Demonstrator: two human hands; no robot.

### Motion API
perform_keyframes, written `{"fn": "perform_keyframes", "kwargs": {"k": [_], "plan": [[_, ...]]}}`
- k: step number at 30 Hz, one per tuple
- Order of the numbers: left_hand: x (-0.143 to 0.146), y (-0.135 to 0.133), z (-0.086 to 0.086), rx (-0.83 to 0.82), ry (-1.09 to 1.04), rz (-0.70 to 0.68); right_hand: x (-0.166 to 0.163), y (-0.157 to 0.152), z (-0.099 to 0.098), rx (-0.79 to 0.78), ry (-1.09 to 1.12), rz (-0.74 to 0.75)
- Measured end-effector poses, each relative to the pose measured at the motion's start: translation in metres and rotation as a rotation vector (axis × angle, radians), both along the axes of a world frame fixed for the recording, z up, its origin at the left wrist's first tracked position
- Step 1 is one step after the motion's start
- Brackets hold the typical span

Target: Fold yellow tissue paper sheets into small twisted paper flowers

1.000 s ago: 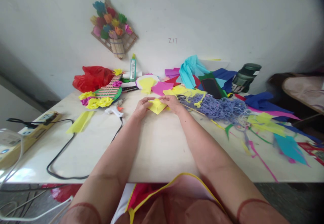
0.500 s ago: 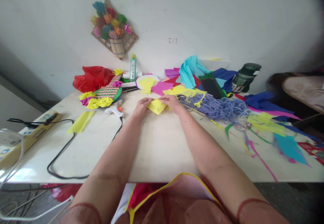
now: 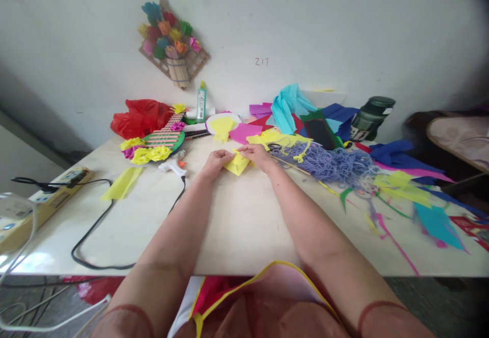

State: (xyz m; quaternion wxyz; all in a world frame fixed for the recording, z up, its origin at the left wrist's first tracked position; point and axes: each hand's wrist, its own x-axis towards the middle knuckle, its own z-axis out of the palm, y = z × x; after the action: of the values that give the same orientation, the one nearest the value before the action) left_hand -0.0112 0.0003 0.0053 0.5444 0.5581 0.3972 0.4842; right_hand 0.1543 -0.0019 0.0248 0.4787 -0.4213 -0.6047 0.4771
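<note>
A small folded piece of yellow paper is held between both hands just above the middle of the table. My left hand pinches its left edge, and my right hand grips the upper right part with fingers over the top. The paper's lower corner points toward me, with fold lines showing. Left of my left hand lies a white glue gun with a black cord. Behind the hands are a yellow paper piece and a magenta paper piece.
To the right lies a tangled heap of purple yarn, with a dark phone and a green bottle behind it. A green craft guitar with paper flowers stands at left. A power strip sits at the left edge.
My fingers have shifted slightly on the yellow paper, which has tilted a little and moved slightly toward me. Both hands still hold it.
</note>
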Motion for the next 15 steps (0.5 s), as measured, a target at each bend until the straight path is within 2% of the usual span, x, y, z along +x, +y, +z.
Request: {"fn": "perform_keyframes", "kwargs": {"k": [7,15], "plan": [[-0.001,0.0013,-0.0034,0.084,0.072,-0.01,-0.0001,-0.0001,-0.0002,0.003,-0.027,0.049],[0.0003,0.0016,-0.0038,0.161,0.184,0.025,-0.0022,0.0009,-0.0007,-0.006,-0.119,-0.022]]}}
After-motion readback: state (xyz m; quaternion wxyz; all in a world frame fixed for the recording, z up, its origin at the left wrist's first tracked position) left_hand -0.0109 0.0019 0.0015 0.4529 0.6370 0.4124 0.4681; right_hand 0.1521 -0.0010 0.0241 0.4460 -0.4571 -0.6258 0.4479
